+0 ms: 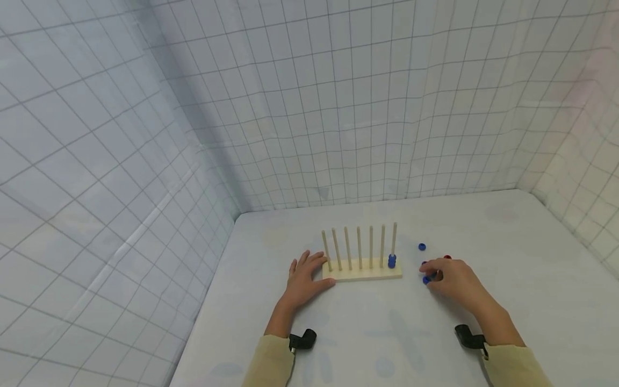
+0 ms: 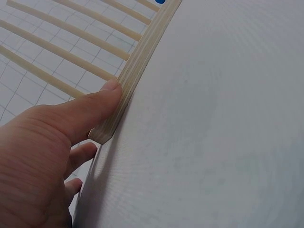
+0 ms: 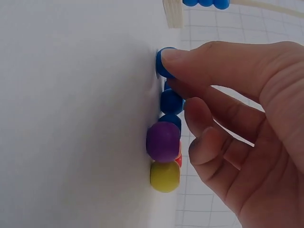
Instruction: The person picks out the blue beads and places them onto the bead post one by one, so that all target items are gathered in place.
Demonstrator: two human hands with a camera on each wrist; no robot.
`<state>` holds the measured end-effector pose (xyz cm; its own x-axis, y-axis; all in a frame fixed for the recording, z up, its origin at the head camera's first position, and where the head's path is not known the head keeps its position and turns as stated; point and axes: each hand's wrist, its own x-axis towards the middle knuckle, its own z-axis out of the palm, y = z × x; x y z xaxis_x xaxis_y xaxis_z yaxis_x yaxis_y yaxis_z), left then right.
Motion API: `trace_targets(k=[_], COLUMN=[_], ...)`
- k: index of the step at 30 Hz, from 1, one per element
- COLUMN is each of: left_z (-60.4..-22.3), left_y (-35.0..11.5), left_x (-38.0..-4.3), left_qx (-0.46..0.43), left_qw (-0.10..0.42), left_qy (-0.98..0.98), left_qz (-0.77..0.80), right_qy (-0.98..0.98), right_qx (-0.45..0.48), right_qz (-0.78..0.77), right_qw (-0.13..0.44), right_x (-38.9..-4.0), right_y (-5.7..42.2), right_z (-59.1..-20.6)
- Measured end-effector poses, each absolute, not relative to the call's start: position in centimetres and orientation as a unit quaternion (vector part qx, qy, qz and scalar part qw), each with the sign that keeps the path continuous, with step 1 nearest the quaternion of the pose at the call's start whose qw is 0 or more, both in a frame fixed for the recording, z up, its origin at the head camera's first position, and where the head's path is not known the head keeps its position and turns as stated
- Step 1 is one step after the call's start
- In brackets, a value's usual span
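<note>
Beads (image 3: 205, 3) of blue, three in a stack, sit low on the stick at the right end of a wooden stand (image 1: 362, 271). The stand lies on a white table (image 1: 367, 312), and it has seven thin sticks (image 1: 359, 247) that point up. The left hand (image 1: 304, 279) is at the left end of the stand. It holds that end, with the thumb (image 2: 107, 92) on the front edge and the first finger at the back corner, and its other fingers are spread apart. The right hand (image 1: 454, 279) is on the table, to the right of the stand. Its thumb and first finger are together on one blue bead (image 3: 164, 64), pinching it, just beside the table top. More beads lie near this hand. One small blue bead (image 1: 422, 246) is farther back, apart from the fingers. A purple bead (image 3: 163, 142) and a yellow bead (image 3: 165, 176) are by the curled fingers, and a red bead (image 1: 447, 257) shows just behind the hand. White cloth (image 1: 333, 107) with dark lines hangs at the back and sides.
</note>
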<state>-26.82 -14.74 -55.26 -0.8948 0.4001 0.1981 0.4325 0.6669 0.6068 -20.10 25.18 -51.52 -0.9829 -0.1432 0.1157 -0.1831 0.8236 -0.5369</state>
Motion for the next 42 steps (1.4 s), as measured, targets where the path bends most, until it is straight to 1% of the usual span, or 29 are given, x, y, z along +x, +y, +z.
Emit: trace_targets(k=[9,16,22,30,42], left_z=[-55.3,-55.4,-55.5,-55.6,-55.2], left_y=[-14.7,-14.7,-14.8,-14.9,-14.8], left_x=[-26.8,-26.9,-26.9,-27.0,-26.7], left_qx=[-0.227,-0.231,-0.228,-0.231,-0.234], left_qw=[0.021,0.028,0.023,0.029,0.03], left_qy=[-0.913,-0.912,-0.912,-0.911,-0.91], left_qz=[-0.339,-0.337,-0.339,-0.341,-0.34], right_qy=[-0.953,-0.958,-0.958,-0.959,-0.957], right_qx=[0.105,0.11,0.104,0.103,0.105], right_qz=[0.28,0.263,0.264,0.26,0.262], right_qw=[0.05,0.034,0.032,0.051,0.064], right_x=[-20.1,-20.1,-20.0,-20.1,-20.0], right_y=[24.8,24.4,24.3,23.8,23.7], right_z=[-51.9,-51.9,-51.6,-51.4,-50.7])
